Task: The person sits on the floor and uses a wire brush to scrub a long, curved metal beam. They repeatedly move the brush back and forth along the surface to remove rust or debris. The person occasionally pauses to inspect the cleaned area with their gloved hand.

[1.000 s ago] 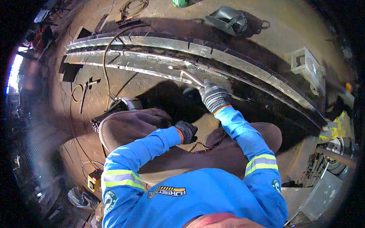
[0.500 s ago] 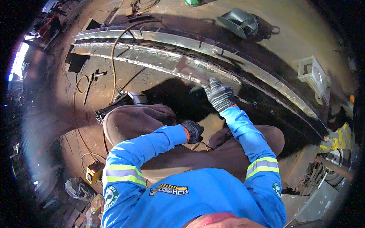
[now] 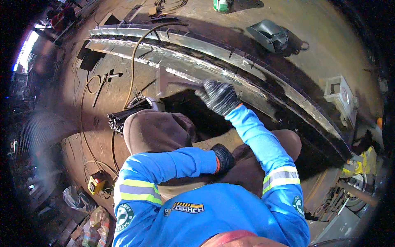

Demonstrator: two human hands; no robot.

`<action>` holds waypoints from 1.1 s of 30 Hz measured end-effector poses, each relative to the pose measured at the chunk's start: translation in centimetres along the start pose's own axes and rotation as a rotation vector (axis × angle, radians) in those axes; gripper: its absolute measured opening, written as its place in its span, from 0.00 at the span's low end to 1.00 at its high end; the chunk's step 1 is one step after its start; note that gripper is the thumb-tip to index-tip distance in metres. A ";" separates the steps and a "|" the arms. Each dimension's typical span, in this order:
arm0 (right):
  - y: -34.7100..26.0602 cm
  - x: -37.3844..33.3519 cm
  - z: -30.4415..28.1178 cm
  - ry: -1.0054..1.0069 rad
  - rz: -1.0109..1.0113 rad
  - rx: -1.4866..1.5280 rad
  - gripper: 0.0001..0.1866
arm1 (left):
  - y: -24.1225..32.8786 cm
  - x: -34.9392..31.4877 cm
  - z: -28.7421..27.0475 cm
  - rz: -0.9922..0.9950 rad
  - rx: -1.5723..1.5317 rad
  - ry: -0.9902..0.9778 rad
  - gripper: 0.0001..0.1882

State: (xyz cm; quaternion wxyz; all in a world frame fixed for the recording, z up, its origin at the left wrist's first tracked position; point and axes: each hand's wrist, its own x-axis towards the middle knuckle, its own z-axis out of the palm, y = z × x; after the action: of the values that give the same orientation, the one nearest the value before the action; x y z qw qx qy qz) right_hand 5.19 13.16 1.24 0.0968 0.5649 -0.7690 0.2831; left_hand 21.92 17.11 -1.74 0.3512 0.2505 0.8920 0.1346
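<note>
Though blurred, hammer (image 3: 161, 80) in clamped right fingers (image 3: 208, 92), left fingers (image 3: 227, 158) curled together, lettered chest patch (image 3: 184, 208).

I'm in a metalworking shop, by the look of it. Long metal sections (image 3: 181, 38), roughly seamed and shiny in patches, stretch across the stained brown floor (image 3: 325, 49) in front of my knees. A dark welding mask (image 3: 266, 35) lies beyond them, and a thick cable (image 3: 134, 59) arches over their left part. Off to my right, narrow metal offcuts (image 3: 329, 202) are heaped together. My right hand (image 3: 218, 98), in a knitted work glove, grips a blurred hammer (image 3: 162, 81); my blue sleeves (image 3: 282, 179) carry reflective bands.
</note>
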 end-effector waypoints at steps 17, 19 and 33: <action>2.3 -0.2 2.8 -0.515 0.618 -0.123 0.21 | 0.1 0.3 0.5 -0.093 -0.065 0.023 0.16; 1.4 -0.6 1.8 -0.284 0.366 -0.147 0.22 | -0.6 0.1 -0.2 -0.060 -0.059 0.023 0.18; 3.7 -1.9 3.3 -0.319 0.466 -0.076 0.20 | -1.2 -0.6 0.2 -0.050 -0.040 0.089 0.14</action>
State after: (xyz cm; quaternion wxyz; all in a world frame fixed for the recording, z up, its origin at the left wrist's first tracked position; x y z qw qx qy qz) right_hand 2.98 13.64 -3.59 -0.0720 0.4064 -0.8937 0.1759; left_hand 22.03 15.82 -2.06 0.3195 0.2149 0.9098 0.1549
